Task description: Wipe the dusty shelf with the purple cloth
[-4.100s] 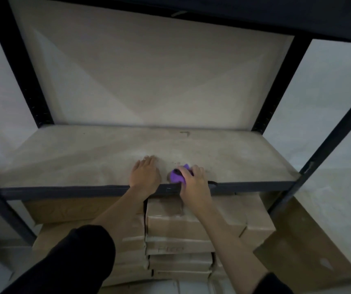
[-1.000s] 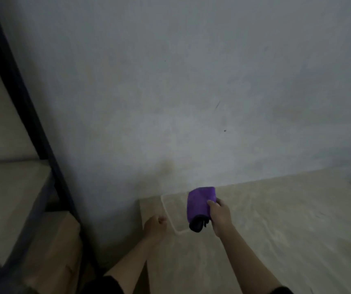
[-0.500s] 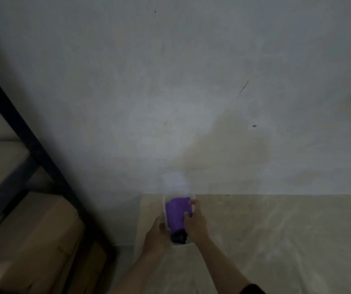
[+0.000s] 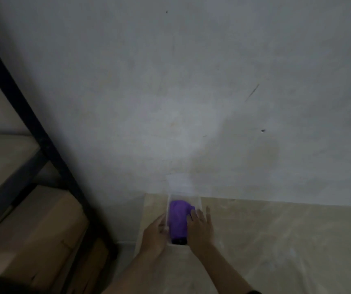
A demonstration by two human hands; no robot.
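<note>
One grey wall (image 4: pixel 191 81) backs one pale wooden table (image 4: pixel 276 240). At left, one black-framed shelf (image 4: pixel 3 160) stands over at least two cardboard boxes (image 4: pixel 39 225). One clear tray (image 4: pixel 198 200) holds the purple cloth (image 4: pixel 177 219). The right hand (image 4: pixel 200 229) lies flat-fingered on the cloth. The left hand (image 4: pixel 154 236) touches the tray's side, its grip unclear.

- Wall (image 4: pixel 191 81): grey-white plaster that fills most of the view. It carries a short dark streak (image 4: pixel 252 93), a small dark spot (image 4: pixel 263 130) and a faint brownish stain (image 4: pixel 268 151).
- Light: dim overall, with one soft bright patch (image 4: pixel 181 132) on the wall, low centre.
- Counter (image 4: pixel 276 240): pale wood grain, back edge against the wall.
- Rack, left: a black metal upright (image 4: pixel 32 124) slants across the view, and a pale shelf board (image 4: pixel 0 158) sits on a dark rail (image 4: pixel 7 187).
- Cardboard boxes (image 4: pixel 39 219): brown, stacked below the board.
</note>
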